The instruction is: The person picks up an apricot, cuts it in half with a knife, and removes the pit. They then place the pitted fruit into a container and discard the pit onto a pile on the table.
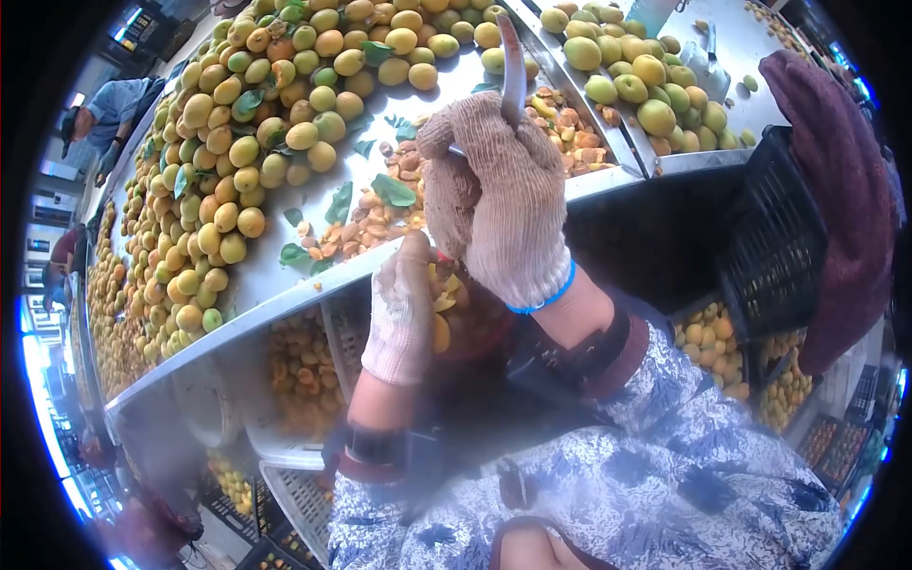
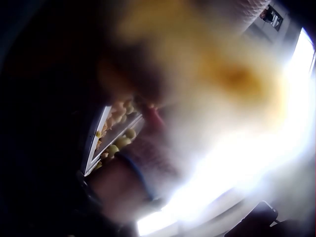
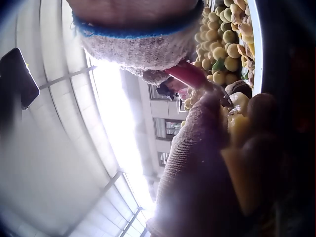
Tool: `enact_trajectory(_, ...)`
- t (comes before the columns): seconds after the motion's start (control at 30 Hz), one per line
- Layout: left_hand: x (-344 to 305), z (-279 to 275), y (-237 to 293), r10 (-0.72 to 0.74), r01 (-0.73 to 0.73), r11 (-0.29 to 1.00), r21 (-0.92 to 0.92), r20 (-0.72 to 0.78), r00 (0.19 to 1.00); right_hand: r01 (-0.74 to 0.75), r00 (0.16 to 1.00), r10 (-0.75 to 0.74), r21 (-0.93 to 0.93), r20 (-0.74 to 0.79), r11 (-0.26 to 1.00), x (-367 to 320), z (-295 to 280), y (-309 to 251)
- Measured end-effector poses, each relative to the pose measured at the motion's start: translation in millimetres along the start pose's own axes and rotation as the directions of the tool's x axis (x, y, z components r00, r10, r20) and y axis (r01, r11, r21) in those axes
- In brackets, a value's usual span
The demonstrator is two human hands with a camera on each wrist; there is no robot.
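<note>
My right hand (image 1: 503,180), in a stained knit glove, grips a tool with a red handle (image 3: 187,74). Its metal tip (image 3: 224,96) is at a cut, wet apricot (image 3: 239,118). A curved knife blade (image 1: 514,71) also sticks up from between the right hand's fingers. Just below, my gloved left hand (image 1: 399,309) holds the apricot, its thumb pointing up beside the right hand. In the left wrist view, blurred yellow flesh fills the near field, and the red handle (image 2: 155,116) shows beyond it. Most of the left fingers are hidden in the head view.
Whole apricots (image 1: 228,171) are heaped on the metal table (image 1: 256,290), with brown pits and cut pieces (image 1: 366,223) near its edge. Cut yellow fruit (image 1: 446,299) lies below my hands. White crates stand underneath, a black crate (image 1: 774,233) at right; another person (image 1: 109,109) is at far left.
</note>
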State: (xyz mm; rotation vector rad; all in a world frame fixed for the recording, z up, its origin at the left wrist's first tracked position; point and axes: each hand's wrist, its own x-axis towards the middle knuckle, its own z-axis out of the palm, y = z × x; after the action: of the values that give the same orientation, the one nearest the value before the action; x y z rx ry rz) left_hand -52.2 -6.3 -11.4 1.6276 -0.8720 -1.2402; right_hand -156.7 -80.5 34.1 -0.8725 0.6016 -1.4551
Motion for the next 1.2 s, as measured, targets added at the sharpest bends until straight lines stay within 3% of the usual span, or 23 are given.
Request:
enact_trajectory(0.07,5,-9,-4,-0.183,0.197,0.971,-0.135,0.110,0.977,-0.258,0.956,0.216,0.217,0.199,0.942,2,-6,-6)
enact_trajectory(0.1,4,-9,-9,-0.183,0.197,0.971,-0.136,0.110,0.977,-0.259,0.956,0.217,0.217,0.199,0.941,0,-2,-7)
enact_trajectory(0.13,2,-8,-15,0.297,-0.310,0.925,0.221,0.091,0.950,-0.200,0.970,0.179,0.117,0.165,0.973,-5,7,-7)
enact_trajectory(0.17,0,-7,-18,0.677,-0.682,0.521,0.513,0.238,0.696,-0.142,0.981,0.139,0.015,0.135,0.990,-8,11,-7)
enact_trajectory(0.2,0,-8,-20,0.676,-0.681,0.522,0.514,0.238,0.698,-0.144,0.981,0.141,0.015,0.134,0.989,-7,10,-7)
enact_trajectory(0.3,3,-10,-20,0.621,-0.641,0.596,0.484,0.229,0.750,-0.187,0.966,0.166,0.094,0.200,0.978,1,0,-5)
enact_trajectory(0.37,6,-8,-16,0.310,-0.323,0.908,0.267,0.090,0.947,-0.286,0.951,0.251,0.197,0.182,0.938,6,-8,-6)
enact_trajectory(0.4,3,-6,-10,0.311,-0.323,0.909,0.265,0.087,0.946,-0.354,0.934,0.316,0.297,0.169,0.887,9,-10,-4)
enact_trajectory(0.43,-4,-4,-2,0.113,-0.117,0.992,0.056,0.075,0.991,-0.356,0.933,0.317,0.295,0.171,0.887,11,-12,-4)
enact_trajectory(0.47,-9,-1,8,-0.088,0.104,0.982,-0.155,0.107,0.990,-0.381,0.924,0.343,0.352,0.166,0.855,12,-13,-3)
enact_trajectory(0.53,-16,3,18,-0.105,0.130,0.966,-0.224,0.119,0.987,-0.405,0.914,0.371,0.408,0.164,0.818,16,-16,-2)
enact_trajectory(0.6,-19,5,23,-0.119,0.155,0.945,-0.289,0.136,0.983,-0.494,0.866,0.441,0.543,0.237,0.679,21,-22,4)
enact_trajectory(0.67,-20,6,25,-0.199,0.268,0.832,-0.485,0.189,0.962,-0.536,0.838,0.464,0.592,0.287,0.601,22,-23,11)
enact_trajectory(0.8,-10,0,21,-0.220,0.240,0.896,-0.373,0.095,0.971,-0.478,0.841,0.524,0.636,0.133,0.606,20,-17,9)
enact_trajectory(0.87,-2,-2,20,-0.135,0.083,0.906,-0.414,-0.097,0.986,-0.459,0.852,0.520,0.564,0.062,0.686,20,-18,3)
enact_trajectory(0.9,-3,-16,20,-0.136,0.128,0.882,-0.454,0.013,0.991,-0.486,0.859,0.509,0.410,0.061,0.771,19,-17,-4)
enact_trajectory(0.93,-3,-19,20,-0.126,0.115,0.884,-0.454,0.008,0.992,-0.410,0.912,0.410,0.144,0.030,0.901,14,-12,-4)
enact_trajectory(0.97,0,-22,21,-0.134,0.113,0.870,-0.481,-0.009,0.991,-0.300,0.941,0.319,-0.157,0.115,0.941,9,-9,1)
enact_trajectory(1.0,4,-24,21,-0.140,0.109,0.855,-0.507,-0.025,0.990,-0.129,0.945,0.243,-0.429,0.220,0.894,4,-7,11)
enact_trajectory(1.03,10,-36,9,-0.113,0.108,0.826,-0.553,0.025,0.993,0.066,0.910,0.184,-0.569,0.371,0.820,-4,-6,22)
enact_trajectory(1.07,21,-26,0,0.066,-0.116,0.838,-0.533,-0.111,0.992,0.271,0.845,0.152,-0.656,0.513,0.704,-12,-3,29)
enact_trajectory(1.13,28,-45,-15,-0.040,-0.016,0.787,-0.616,-0.077,0.996,0.324,0.772,0.312,-0.766,0.553,0.556,-26,6,25)
enact_trajectory(1.2,15,-48,-6,-0.108,0.074,0.855,-0.513,-0.037,0.993,0.367,0.758,0.398,-0.842,0.517,0.395,-32,12,23)
